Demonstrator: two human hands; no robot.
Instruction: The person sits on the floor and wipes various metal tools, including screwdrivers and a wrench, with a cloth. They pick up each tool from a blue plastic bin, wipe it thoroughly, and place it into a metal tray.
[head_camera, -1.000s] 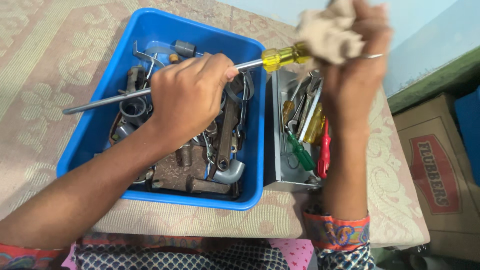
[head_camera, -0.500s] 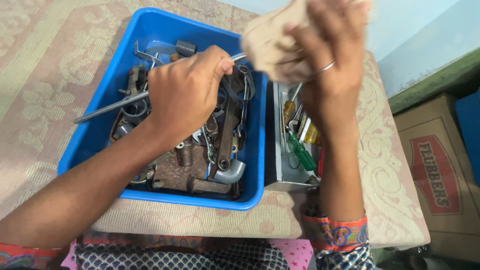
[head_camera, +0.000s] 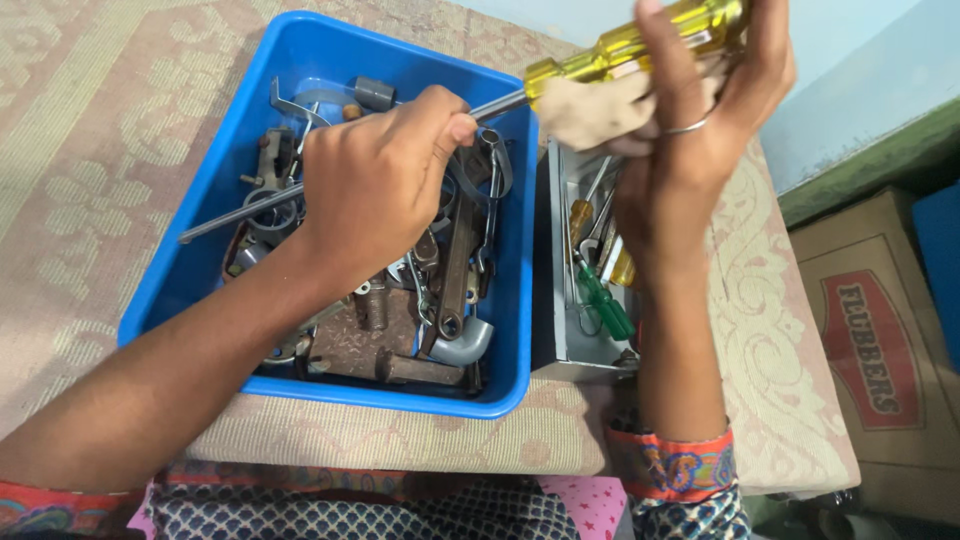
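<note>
A surface (head_camera: 90, 110) covered with a patterned beige cloth is seen from above, and a cardboard box (head_camera: 880, 330) stands well off to its right, lower down. On the covered surface a blue plastic tray (head_camera: 300, 55) is set, filled with rusty fittings, wrenches and grey pipe elbows; just beside its right wall a grey metal toolbox (head_camera: 560, 340) lies open, with a green-handled screwdriver (head_camera: 605, 305) and other small tools inside.

Above the tray a long screwdriver (head_camera: 500, 103) is held in the air by both hands. Its steel shaft is gripped near the middle by the left hand (head_camera: 375, 195), whose fingers are curled shut around it, thumb pressed on top (a grip that seems meant to keep the tool steady). The yellow translucent handle (head_camera: 640, 40) is clasped by the right hand (head_camera: 690, 150) together with a beige rag (head_camera: 590, 105); the fingers are wrapped about the handle, palm turned toward the camera, and the rag is pinched between palm and handle, which suggests that the handle is being wiped.

The long axis of the screwdriver runs on a slant from lower left to upper right: the tip (head_camera: 185, 238) points down and to the left, over the left part of the tray, and the handle end points up and to the right, above the toolbox.
</note>
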